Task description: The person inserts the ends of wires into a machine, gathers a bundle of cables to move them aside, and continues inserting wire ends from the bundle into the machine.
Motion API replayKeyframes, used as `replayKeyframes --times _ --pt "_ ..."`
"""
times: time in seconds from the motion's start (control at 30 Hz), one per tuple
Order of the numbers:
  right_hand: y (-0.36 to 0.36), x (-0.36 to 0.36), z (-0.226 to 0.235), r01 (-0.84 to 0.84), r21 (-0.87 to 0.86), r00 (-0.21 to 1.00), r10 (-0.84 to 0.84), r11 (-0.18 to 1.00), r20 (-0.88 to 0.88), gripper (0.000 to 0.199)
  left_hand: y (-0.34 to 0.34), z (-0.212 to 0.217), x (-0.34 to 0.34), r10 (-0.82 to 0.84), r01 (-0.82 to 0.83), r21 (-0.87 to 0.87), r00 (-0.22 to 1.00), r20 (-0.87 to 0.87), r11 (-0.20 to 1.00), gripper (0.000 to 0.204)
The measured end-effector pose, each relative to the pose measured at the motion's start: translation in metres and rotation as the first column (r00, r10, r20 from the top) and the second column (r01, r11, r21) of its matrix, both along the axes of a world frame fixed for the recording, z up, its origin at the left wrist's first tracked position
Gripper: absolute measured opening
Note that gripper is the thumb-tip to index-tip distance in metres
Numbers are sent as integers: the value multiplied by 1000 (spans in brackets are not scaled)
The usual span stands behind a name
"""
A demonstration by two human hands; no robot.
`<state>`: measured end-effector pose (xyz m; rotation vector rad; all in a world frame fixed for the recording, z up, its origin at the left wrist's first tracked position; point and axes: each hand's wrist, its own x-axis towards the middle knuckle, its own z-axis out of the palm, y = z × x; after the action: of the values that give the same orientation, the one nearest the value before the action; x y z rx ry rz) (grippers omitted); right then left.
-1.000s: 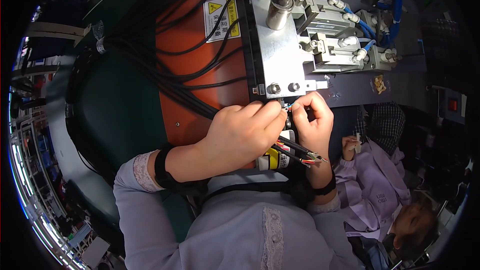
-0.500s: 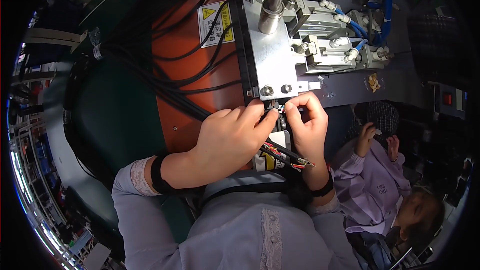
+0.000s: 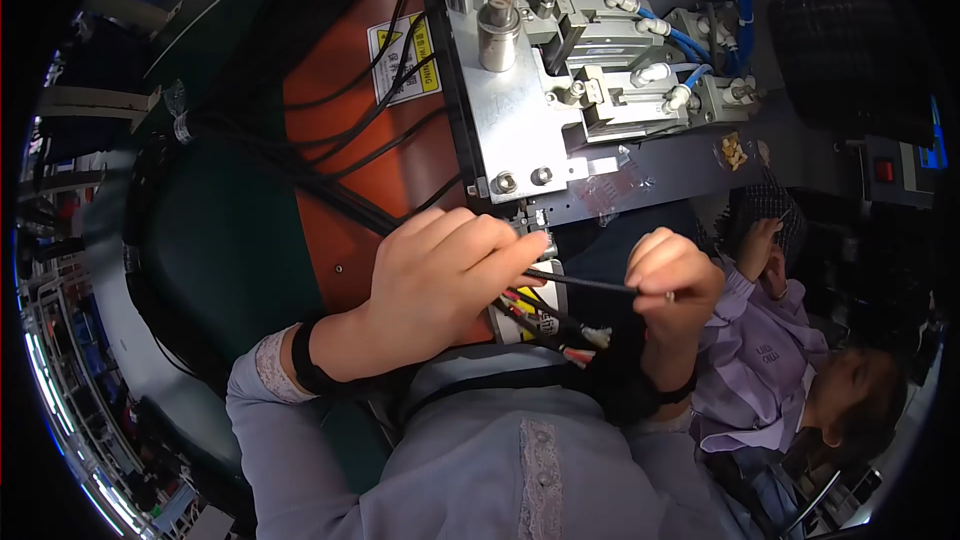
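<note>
A thin black cable [image 3: 590, 284] runs taut between both hands, just below the bolted edge of the grey metal plate [image 3: 520, 130]. The left hand [image 3: 440, 285] has its fingers pinched together on the cable's end at the plate's lower corner; the right hand [image 3: 672, 278], at three o'clock from it, is closed in a fist on the other end. The end looks not yet seated. Stiff coloured wires [image 3: 545, 325] fan out at six o'clock. At twelve o'clock sit machined aluminium blocks and glossy blue hoses [image 3: 690, 40]; at ten o'clock, a smooth orange panel [image 3: 335, 120].
</note>
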<state>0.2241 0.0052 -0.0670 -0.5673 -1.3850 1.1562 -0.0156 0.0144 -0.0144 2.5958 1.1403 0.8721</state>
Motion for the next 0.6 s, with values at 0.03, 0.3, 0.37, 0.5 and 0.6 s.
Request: replayKeyframes --times 0.03,0.3,0.37,0.5,0.6 --pt "-1 0 1 80 -25 997 -80 997 -13 17 3 6 2 -25 16 107 996 80 994 22" --pt "-5 -41 31 166 -92 944 -131 982 303 17 -11 -1 11 -50 45 27 979 196 999 20" --pt "-8 -52 34 197 -159 972 -172 967 158 17 -12 -2 14 -45 50 -26 981 189 998 20" --pt "-8 -60 34 230 -239 960 -260 944 -102 14 -11 -1 16 -22 25 -9 964 266 1000 19" --pt "-2 -60 31 247 -108 967 -252 963 -42 12 -8 0 14 -63 58 27 946 317 998 18"
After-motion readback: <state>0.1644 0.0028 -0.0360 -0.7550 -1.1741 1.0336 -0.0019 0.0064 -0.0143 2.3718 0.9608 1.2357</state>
